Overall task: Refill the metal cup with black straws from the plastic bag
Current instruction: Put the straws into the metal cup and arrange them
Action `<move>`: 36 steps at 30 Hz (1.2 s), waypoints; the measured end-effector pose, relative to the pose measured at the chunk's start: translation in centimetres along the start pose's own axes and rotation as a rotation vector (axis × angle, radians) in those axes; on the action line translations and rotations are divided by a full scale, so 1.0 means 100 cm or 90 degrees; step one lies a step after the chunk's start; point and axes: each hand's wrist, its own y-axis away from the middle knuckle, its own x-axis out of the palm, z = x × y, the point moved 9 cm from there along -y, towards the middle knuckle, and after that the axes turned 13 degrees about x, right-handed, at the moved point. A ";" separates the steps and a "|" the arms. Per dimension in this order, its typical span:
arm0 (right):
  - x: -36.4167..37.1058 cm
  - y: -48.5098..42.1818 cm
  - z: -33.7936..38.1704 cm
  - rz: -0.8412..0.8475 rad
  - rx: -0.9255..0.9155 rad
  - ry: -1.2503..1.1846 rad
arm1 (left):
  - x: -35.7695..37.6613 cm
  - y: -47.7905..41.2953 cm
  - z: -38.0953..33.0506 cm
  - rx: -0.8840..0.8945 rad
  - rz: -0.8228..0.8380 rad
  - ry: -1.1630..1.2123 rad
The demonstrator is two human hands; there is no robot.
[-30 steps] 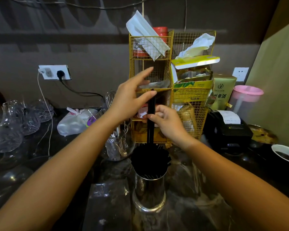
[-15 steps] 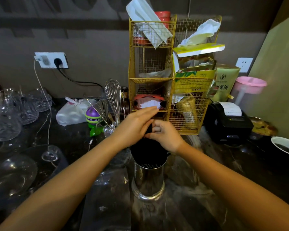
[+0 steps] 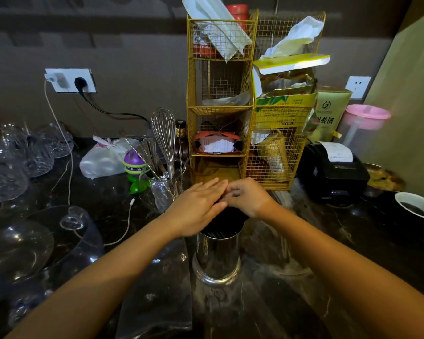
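**Hands pressing down on the straws**

Both hands are lower now, the tall straw sunk into the bunch. The left hand (image 3: 198,208) is lying flat, fingers spread, on the black plastic straws (image 3: 227,222); the right hand (image 3: 248,197) is curling loosely beside it. They are filling the shiny cylindrical metal cup (image 3: 217,256) on the dark marble counter (image 3: 291,289), before the yellow wire rack (image 3: 218,69).

Metal cup (image 3: 217,258) before wire rack (image 3: 245,104), whisk (image 3: 164,133) to its left.
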 end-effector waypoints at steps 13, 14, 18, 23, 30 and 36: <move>-0.029 0.020 0.012 -0.049 -0.016 0.001 | -0.040 0.008 -0.006 -0.018 -0.083 0.022; -0.031 0.025 0.015 -0.054 -0.037 0.026 | -0.047 0.011 -0.011 -0.012 -0.104 0.028; -0.032 0.045 0.020 -0.065 -0.097 0.129 | -0.042 0.022 -0.026 0.002 -0.087 0.068; -0.024 0.061 0.017 -0.063 -0.143 0.180 | -0.029 0.026 -0.032 -0.004 -0.077 0.051; -0.001 0.062 0.006 -0.007 -0.152 0.150 | -0.013 0.020 -0.033 -0.025 -0.041 -0.003; 0.003 0.057 0.003 -0.014 -0.141 0.098 | -0.017 0.020 -0.033 -0.023 -0.089 0.034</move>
